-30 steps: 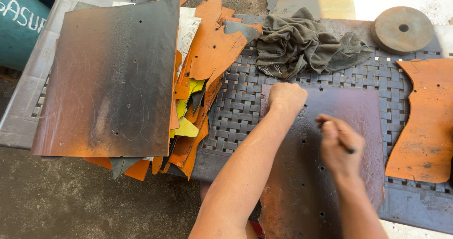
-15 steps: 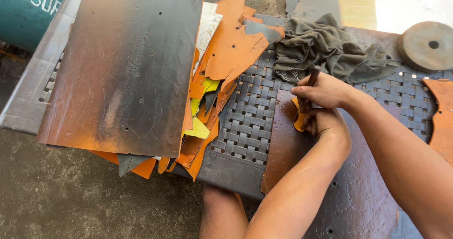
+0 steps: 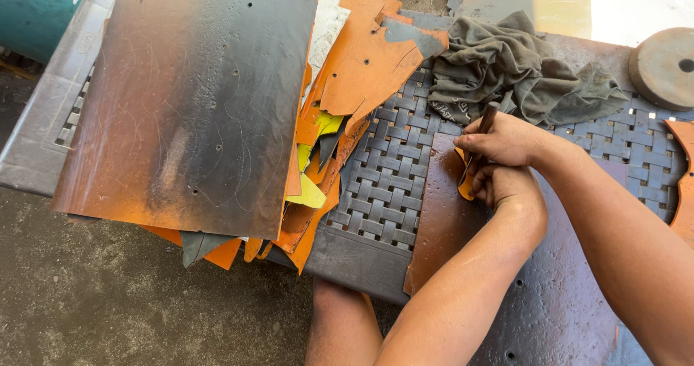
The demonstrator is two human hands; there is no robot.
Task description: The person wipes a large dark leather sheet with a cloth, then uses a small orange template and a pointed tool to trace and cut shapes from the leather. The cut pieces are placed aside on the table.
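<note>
No sleeves are worn: both arms are bare down to the left hand [image 3: 510, 185] and the right hand [image 3: 502, 140]. No rings or gloves are seen.

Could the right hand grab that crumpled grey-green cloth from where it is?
Probably yes. The right hand sits just below the crumpled grey-green cloth with nothing between them. But its grip is full: it holds a dark thin tool over a small orange leather piece, so it would likely need to let go first.
</note>
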